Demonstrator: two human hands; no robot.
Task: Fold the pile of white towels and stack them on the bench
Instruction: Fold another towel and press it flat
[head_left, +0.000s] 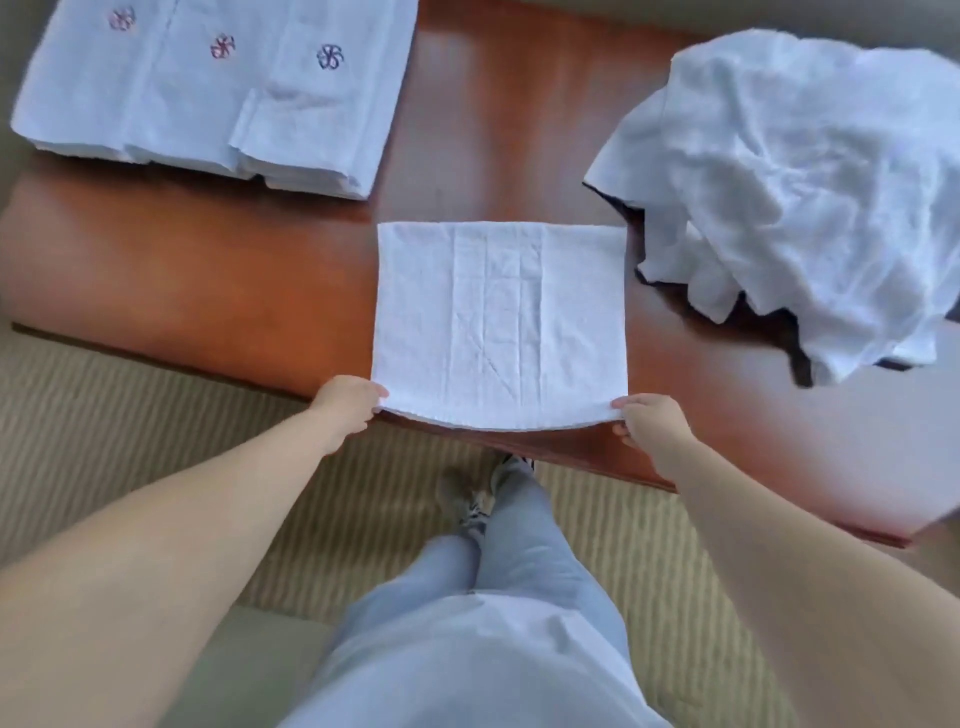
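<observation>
Your left hand (347, 402) & right hand (649, 418) pinching near corners of creased square terry towel (498, 322), glossy wood bench (234, 270), rumpled pile (810, 187) on the right

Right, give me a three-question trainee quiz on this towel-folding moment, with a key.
1. True or false: the flat towel lies spread on the wooden bench, held at its two near corners.
2. Where is the unfolded pile of white towels?
A. on the floor
B. on the bench, to the person's right
C. under the flat towel
3. Fill in: the embroidered emblems show on the ____ towels at the far left.

Key:
1. True: the left hand and right hand each pinch a near corner.
2. B
3. folded
</observation>
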